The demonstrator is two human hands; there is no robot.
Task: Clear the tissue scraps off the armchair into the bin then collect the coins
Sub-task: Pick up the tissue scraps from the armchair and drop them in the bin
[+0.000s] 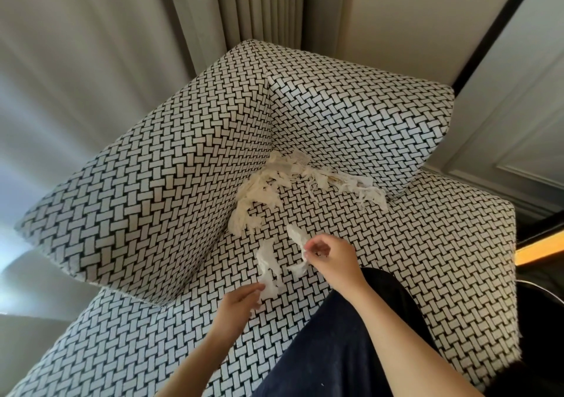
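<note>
Head — two hands [239,303] [331,254], one tissue scrap [268,264] [297,239] each

Layout of the armchair. The seat [427,244] carried the tissue scraps [274,183] in its far corner, where the left cushion [152,189] met the back cushion [351,115]. Nearer the seat's front edge, your left hand [238,305] pinched a torn strip [268,268]. Your right hand [329,256], behind and to its right, pinched a small piece [300,241]. Your leg [335,335] crossed the front edge. The curtain [259,5] hung behind the cushions.
</note>
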